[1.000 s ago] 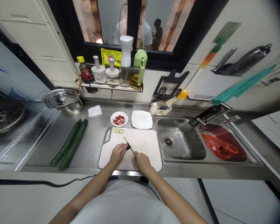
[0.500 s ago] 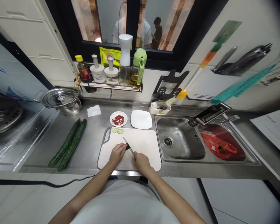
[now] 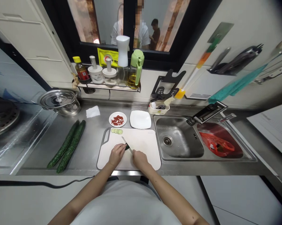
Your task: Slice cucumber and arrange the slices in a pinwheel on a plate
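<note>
On the white cutting board (image 3: 143, 157), my left hand (image 3: 116, 153) is closed on a short piece of dark green cucumber (image 3: 127, 147), mostly hidden by the fingers. My right hand (image 3: 140, 160) grips the handle of a knife (image 3: 126, 143); its blade points away to the upper left and lies against the cucumber piece. Several pale cucumber slices (image 3: 116, 131) overlap in a row at the board's far left corner. Behind the board stand a round plate of chopped red bits (image 3: 117, 120) and a square white plate (image 3: 140, 119).
Two long cucumbers (image 3: 69, 147) lie on the steel counter at left, before a lidded pot (image 3: 61, 101) and a white tissue (image 3: 93, 112). A double sink (image 3: 179, 137) at right holds a red bag (image 3: 217, 145). A bottle shelf (image 3: 108, 86) hangs behind.
The whole view has shifted slightly, so everything sits a little further left. Both hands keep their grips on the cucumber piece and the knife, with hardly any movement against the board.
</note>
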The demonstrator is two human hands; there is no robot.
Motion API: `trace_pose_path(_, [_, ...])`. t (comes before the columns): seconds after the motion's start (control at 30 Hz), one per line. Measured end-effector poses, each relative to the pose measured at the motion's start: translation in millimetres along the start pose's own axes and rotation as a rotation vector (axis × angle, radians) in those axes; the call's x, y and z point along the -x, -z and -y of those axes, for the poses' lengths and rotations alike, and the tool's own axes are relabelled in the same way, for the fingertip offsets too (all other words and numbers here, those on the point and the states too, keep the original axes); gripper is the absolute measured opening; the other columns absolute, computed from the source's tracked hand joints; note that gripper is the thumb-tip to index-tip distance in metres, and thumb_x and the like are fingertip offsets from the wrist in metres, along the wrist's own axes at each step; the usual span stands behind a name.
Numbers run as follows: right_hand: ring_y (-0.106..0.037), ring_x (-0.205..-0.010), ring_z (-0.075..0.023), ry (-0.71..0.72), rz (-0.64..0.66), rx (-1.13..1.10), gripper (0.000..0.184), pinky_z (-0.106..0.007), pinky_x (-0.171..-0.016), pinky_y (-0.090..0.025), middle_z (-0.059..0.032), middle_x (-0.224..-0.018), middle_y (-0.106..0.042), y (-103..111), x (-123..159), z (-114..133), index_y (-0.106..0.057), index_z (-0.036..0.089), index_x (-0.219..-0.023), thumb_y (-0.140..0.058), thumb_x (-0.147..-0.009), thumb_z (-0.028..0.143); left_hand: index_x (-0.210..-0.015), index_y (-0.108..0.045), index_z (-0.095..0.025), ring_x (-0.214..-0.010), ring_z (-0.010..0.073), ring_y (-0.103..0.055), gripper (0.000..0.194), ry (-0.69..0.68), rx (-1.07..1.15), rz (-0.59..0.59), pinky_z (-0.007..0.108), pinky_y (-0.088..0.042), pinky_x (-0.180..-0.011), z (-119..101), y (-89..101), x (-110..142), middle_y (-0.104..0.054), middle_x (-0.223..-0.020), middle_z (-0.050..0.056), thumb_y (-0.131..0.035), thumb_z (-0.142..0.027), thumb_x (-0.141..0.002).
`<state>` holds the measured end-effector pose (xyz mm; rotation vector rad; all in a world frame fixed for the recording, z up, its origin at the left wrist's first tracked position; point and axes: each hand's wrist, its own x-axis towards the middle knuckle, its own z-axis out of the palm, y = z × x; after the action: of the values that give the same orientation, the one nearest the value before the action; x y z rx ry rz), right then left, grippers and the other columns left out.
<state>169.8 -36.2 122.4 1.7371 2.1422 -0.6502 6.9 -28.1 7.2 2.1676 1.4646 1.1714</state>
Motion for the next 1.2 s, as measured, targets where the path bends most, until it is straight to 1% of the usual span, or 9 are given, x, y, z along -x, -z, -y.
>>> trace_pose_path(0.17, [-0.063, -0.096, -0.0229, -0.001, 0.000, 0.003, 0.030, -0.029, -0.073, -0.044, -0.0152, -0.098, -0.067, 1, 1, 1, -0.056, 0.013, -0.111, -0.035, -0.090, 0.014, -0.110, -0.064, -0.021, -0.095, 0.0173, -0.061, 0.026, 0.012, 0.012, -0.004, 0.035, -0.053, -0.085, -2, 1.2, -1, -0.067, -0.101, 0.007, -0.046, -0.024, -0.092])
trace_pose_path(0.3, [-0.063, -0.095, -0.0235, -0.030, 0.022, 0.000, 0.028, -0.030, -0.072, -0.043, -0.0155, -0.098, -0.067, 2, 9, -1, -0.056, 0.014, -0.109, -0.036, -0.090, 0.014, -0.110, -0.065, -0.021, -0.094, 0.0174, -0.061, 0.026, 0.018, 0.024, -0.006, 0.036, -0.053, -0.085, -3, 1.4, -1, -0.067, -0.100, 0.007, -0.046, -0.024, -0.092])
trace_pose_path(0.47, [-0.063, -0.094, -0.0240, -0.053, 0.042, -0.005, 0.026, -0.030, -0.071, -0.042, -0.0146, -0.096, -0.067, -4, 24, -6, -0.056, 0.015, -0.108, -0.037, -0.090, 0.015, -0.110, -0.064, -0.021, -0.094, 0.0175, -0.061, 0.026, 0.019, 0.023, 0.001, 0.036, -0.053, -0.085, -1, 0.4, 0, -0.067, -0.100, 0.007, -0.045, -0.023, -0.092])
trace_pose_path(0.57, [-0.064, -0.093, -0.0244, -0.066, 0.052, 0.002, 0.026, -0.030, -0.071, -0.042, -0.0141, -0.095, -0.068, -8, 28, -8, -0.056, 0.014, -0.108, -0.036, -0.091, 0.015, -0.110, -0.064, -0.021, -0.094, 0.0174, -0.061, 0.026, 0.018, 0.025, -0.004, 0.036, -0.053, -0.085, 0, 0.0, 0, -0.067, -0.100, 0.007, -0.046, -0.023, -0.092])
trace_pose_path(0.7, [-0.064, -0.095, -0.0244, -0.057, 0.047, 0.004, 0.028, -0.030, -0.072, -0.042, -0.0141, -0.096, -0.068, -9, 22, -6, -0.055, 0.014, -0.110, -0.035, -0.091, 0.014, -0.111, -0.064, -0.021, -0.094, 0.0176, -0.062, 0.027, 0.016, 0.031, -0.010, 0.036, -0.054, -0.085, -1, 0.6, 0, -0.067, -0.101, 0.008, -0.046, -0.024, -0.092])
trace_pose_path(0.97, [-0.064, -0.094, -0.0230, -0.016, -0.014, 0.006, 0.031, -0.030, -0.073, -0.044, -0.0153, -0.098, -0.067, -8, -3, 1, -0.055, 0.013, -0.112, -0.033, -0.091, 0.014, -0.109, -0.065, -0.021, -0.095, 0.0173, -0.062, 0.026, 0.010, 0.031, -0.002, 0.036, -0.054, -0.084, -4, 3.9, -3, -0.067, -0.101, 0.007, -0.045, -0.023, -0.092])
trace_pose_path(1.1, [-0.064, -0.093, -0.0221, 0.008, -0.069, 0.005, 0.032, -0.030, -0.074, -0.044, -0.0153, -0.097, -0.068, -11, -9, 1, -0.057, 0.013, -0.110, -0.031, -0.092, 0.013, -0.109, -0.065, -0.022, -0.093, 0.0168, -0.062, 0.026, 0.008, 0.024, -0.011, 0.034, -0.054, -0.083, -5, 4.1, -2, -0.067, -0.100, 0.007, -0.046, -0.023, -0.092])
trace_pose_path(1.2, [-0.064, -0.094, -0.0214, 0.029, -0.099, 0.007, 0.031, -0.029, -0.075, -0.044, -0.0143, -0.096, -0.068, -8, -11, 3, -0.057, 0.013, -0.110, -0.033, -0.091, 0.012, -0.109, -0.065, -0.021, -0.093, 0.0168, -0.062, 0.025, 0.000, 0.023, -0.015, 0.034, -0.054, -0.084, -5, 3.9, -2, -0.067, -0.099, 0.007, -0.046, -0.023, -0.092])
